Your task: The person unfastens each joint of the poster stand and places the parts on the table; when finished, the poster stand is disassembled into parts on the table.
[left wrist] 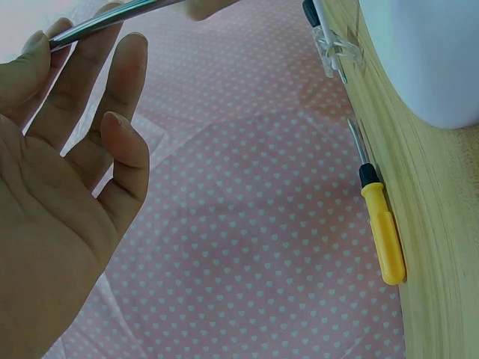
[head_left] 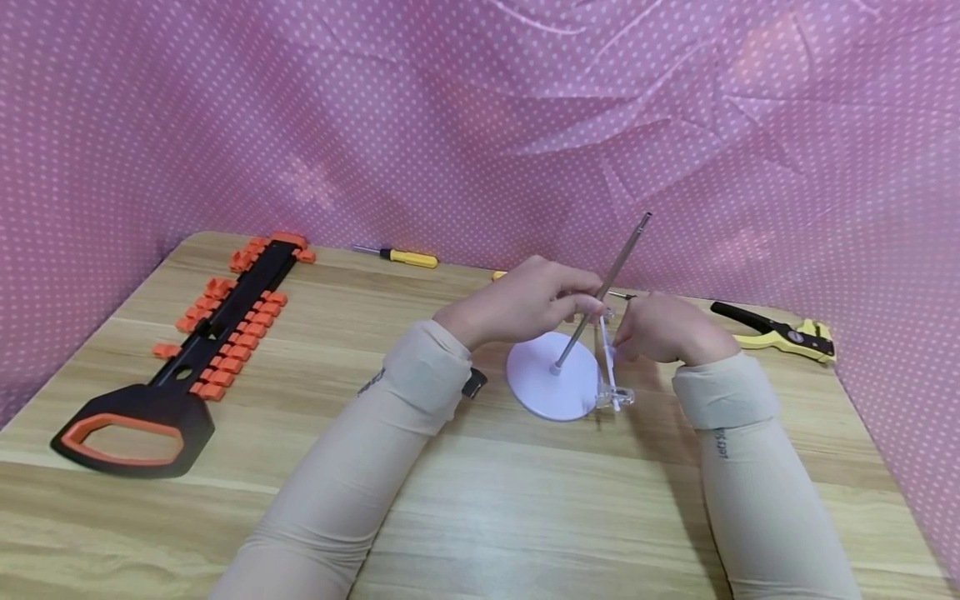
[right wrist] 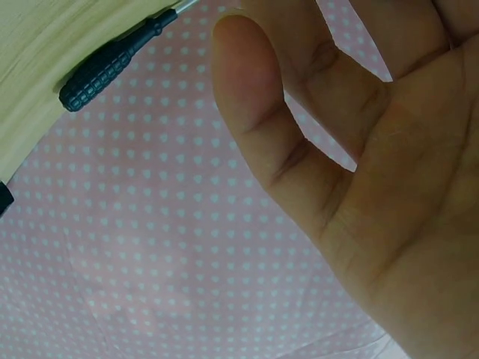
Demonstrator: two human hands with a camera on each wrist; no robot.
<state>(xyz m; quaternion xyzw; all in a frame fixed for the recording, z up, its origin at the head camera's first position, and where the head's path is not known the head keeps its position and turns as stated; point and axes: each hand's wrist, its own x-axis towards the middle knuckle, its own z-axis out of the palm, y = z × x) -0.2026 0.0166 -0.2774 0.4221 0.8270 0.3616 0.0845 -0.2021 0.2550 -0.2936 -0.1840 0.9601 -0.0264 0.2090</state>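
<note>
No legible writing is seen — only faint, unreadable print on the sleeves. The metal rod (head_left: 603, 291), standing tilted in the white round base (head_left: 551, 377) mid-table, is pinched by the left hand (head_left: 525, 302). A clear plastic arm (head_left: 609, 367) beside the base is gripped by the right hand (head_left: 660, 329) — fingers curled.

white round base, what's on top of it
A thin metal rod rises tilted from the middle of the white base; the left hand holds it. A clear clip sits at the base's edge, its contact unclear.
</note>
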